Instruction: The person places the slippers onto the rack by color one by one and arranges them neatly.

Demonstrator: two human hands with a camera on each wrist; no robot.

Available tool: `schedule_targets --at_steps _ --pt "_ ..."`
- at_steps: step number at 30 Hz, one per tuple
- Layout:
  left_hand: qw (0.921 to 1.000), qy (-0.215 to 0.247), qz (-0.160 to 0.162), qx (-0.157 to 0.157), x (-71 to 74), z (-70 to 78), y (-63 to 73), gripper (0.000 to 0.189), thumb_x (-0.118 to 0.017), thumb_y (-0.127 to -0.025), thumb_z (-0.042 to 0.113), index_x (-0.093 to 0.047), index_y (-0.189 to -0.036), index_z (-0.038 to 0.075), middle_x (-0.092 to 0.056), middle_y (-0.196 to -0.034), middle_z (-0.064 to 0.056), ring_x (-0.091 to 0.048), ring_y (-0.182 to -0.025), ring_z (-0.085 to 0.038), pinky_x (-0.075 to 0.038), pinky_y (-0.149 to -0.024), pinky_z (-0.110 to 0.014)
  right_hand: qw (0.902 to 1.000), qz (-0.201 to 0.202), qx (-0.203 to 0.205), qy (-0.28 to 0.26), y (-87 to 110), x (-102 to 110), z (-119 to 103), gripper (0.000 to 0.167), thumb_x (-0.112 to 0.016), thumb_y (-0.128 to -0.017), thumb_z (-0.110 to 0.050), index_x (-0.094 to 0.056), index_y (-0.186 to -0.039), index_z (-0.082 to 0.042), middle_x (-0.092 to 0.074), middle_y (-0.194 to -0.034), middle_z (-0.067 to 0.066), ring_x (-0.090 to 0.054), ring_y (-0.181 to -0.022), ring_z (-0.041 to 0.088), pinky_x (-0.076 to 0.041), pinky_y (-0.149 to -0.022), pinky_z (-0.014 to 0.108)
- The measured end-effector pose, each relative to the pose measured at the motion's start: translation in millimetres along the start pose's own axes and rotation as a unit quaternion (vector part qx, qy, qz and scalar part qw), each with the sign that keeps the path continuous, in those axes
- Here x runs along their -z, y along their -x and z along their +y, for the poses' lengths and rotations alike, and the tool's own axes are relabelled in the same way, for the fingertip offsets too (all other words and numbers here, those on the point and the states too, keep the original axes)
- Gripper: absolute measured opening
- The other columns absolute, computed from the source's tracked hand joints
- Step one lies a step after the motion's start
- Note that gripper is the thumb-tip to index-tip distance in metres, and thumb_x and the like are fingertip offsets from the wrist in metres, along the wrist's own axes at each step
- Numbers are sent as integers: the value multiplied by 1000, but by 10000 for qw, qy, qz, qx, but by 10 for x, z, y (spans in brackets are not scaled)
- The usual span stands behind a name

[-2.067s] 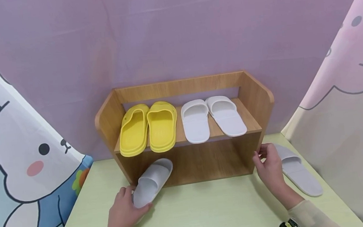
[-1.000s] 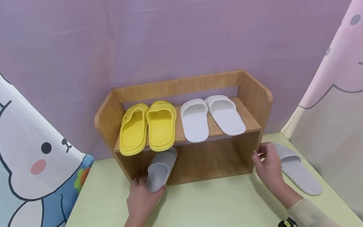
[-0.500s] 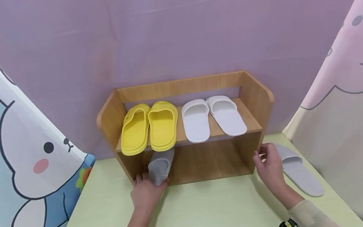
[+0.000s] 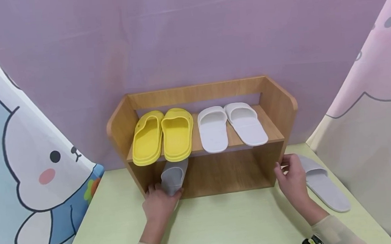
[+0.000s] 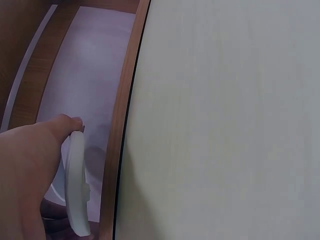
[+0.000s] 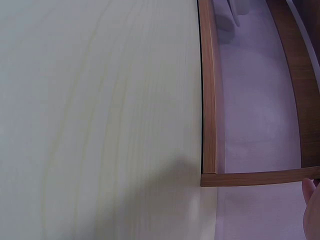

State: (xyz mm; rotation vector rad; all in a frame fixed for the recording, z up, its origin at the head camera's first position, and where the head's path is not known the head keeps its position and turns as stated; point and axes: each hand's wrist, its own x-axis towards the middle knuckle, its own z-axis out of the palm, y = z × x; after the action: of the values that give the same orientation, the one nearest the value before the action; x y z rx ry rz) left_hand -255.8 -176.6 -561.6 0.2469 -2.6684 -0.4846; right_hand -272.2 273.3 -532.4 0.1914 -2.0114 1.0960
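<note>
My left hand (image 4: pixel 160 204) grips a grey slipper (image 4: pixel 173 178) by its heel end, partly inside the lower level of a wooden shoe rack (image 4: pixel 197 92). The slipper's toe is hidden under the upper shelf. In the left wrist view, the slipper's sole edge (image 5: pixel 76 185) shows between thumb and fingers, tilted above the bottom board. At the rack's right side panel, my right hand (image 4: pixel 293 179) holds the front edge with thumb and curled fingers. Only part of the thumb (image 6: pixel 312 200) is visible at that panel in the right wrist view. Beside this hand, another grey slipper (image 4: pixel 327 190) lies on the table.
Yellow clogs (image 4: pixel 177 136) and white slippers (image 4: pixel 213 132) stand in pairs on the upper shelf. The pale table (image 4: pixel 223 222) runs in front of the rack. A purple cloth (image 4: pixel 189 35) hangs behind, with printed cloths on both sides.
My left hand has carried the grey slipper forward and rightward from the table in front, into the lower level under the yellow clogs. The right hand has stayed at the side panel.
</note>
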Motion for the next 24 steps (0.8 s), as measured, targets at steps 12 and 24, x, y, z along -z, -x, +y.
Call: schedule_targets --at_steps 12,24 --pt "9990 -147 -356 236 -28 28 -56 101 -84 -80 75 -62 -125 -13 -61 -109 -25 -67 -98 -46 -60 -68 -65 10000 -42 -24 -40 12 12 0 24 -68 -89 16 -59 -111 10 -67 -97 17 -58 -88 -5 -51 -70 13" --pt "9957 -533 -732 217 -46 77 -118 104 -80 -83 75 -57 -128 -16 -58 -109 -28 -65 -100 -48 -60 -70 -64 9999 -38 -95 46 3 3 14 24 -68 -89 15 -60 -112 10 -68 -96 17 -58 -87 -5 -52 -70 15"
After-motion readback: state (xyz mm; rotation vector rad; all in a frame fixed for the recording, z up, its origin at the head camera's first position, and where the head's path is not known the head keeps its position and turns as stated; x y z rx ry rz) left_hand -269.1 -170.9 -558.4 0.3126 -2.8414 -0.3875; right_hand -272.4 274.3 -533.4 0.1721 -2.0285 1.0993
